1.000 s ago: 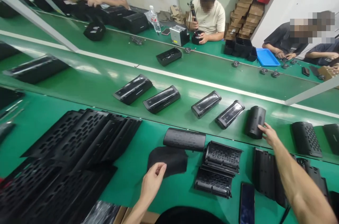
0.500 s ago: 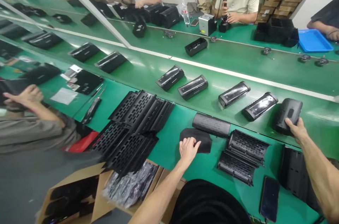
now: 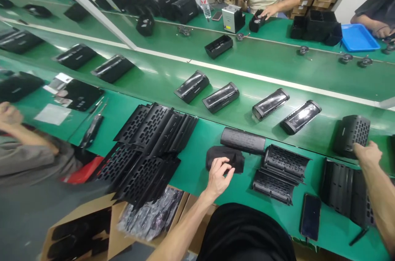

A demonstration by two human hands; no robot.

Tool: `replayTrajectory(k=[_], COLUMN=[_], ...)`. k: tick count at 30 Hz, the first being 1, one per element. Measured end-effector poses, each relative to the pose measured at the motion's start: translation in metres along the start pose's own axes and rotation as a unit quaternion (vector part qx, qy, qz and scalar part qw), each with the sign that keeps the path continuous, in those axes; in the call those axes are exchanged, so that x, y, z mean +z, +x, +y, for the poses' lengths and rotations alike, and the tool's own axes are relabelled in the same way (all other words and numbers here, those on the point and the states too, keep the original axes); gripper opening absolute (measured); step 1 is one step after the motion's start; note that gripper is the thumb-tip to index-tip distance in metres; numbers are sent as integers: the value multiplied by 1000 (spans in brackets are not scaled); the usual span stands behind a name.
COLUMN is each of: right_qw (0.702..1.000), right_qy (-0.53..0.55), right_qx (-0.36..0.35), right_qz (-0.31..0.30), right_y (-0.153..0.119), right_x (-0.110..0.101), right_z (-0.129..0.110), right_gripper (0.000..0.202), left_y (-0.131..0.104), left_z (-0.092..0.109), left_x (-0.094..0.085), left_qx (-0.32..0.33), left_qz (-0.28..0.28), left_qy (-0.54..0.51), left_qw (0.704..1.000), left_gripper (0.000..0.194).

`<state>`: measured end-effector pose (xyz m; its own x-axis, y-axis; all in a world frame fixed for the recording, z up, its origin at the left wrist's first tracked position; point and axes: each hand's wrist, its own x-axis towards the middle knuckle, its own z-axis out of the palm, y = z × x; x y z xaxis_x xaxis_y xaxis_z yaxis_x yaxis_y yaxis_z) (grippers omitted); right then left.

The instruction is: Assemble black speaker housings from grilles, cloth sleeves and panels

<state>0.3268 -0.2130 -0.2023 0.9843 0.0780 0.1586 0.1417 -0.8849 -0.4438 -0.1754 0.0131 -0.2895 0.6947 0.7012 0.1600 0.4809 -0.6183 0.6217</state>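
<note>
My right hand (image 3: 369, 154) grips the near end of a black speaker housing (image 3: 352, 136) on the green belt at the right. The housing's perforated side faces right. My left hand (image 3: 219, 176) is over the near edge of a thin black cloth piece (image 3: 212, 157) on the table, its fingers bent and apart from the thumb. Just behind the cloth lies a curved black grille cover (image 3: 242, 140). Right of it, two slotted grille shells (image 3: 286, 164) (image 3: 273, 187) rest with their hollow sides up.
Stacked grille panels (image 3: 148, 141) lie on the left, above an open carton of plastic-wrapped parts (image 3: 154, 213). Several speaker units, one of them here (image 3: 270, 103), stand on the belt. A phone (image 3: 310, 216) and dark panels (image 3: 339, 191) are near my right arm. Co-workers sit opposite and left.
My right hand has moved right with the speaker housing and turned it, so its perforated side shows. My left fingers have lifted and spread slightly at the cloth. Opposite, a co-worker has raised a tool.
</note>
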Motion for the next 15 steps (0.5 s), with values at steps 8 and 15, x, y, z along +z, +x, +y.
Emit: replayTrajectory(k=[8, 15], right_qw=[837, 761], right_qy=[341, 344], right_qx=[15, 103], right_qz=[-427, -540], right_y=[-261, -373], right_x=[-29, 22], right_z=[-69, -59], right_gripper=[42, 51], left_y=[-2, -22], left_z=[61, 65], left_x=[-14, -8], left_qx=[109, -34], left_qz=[-54, -102], left_qy=[-290, -310], left_qw=[949, 945], left_gripper=[11, 16])
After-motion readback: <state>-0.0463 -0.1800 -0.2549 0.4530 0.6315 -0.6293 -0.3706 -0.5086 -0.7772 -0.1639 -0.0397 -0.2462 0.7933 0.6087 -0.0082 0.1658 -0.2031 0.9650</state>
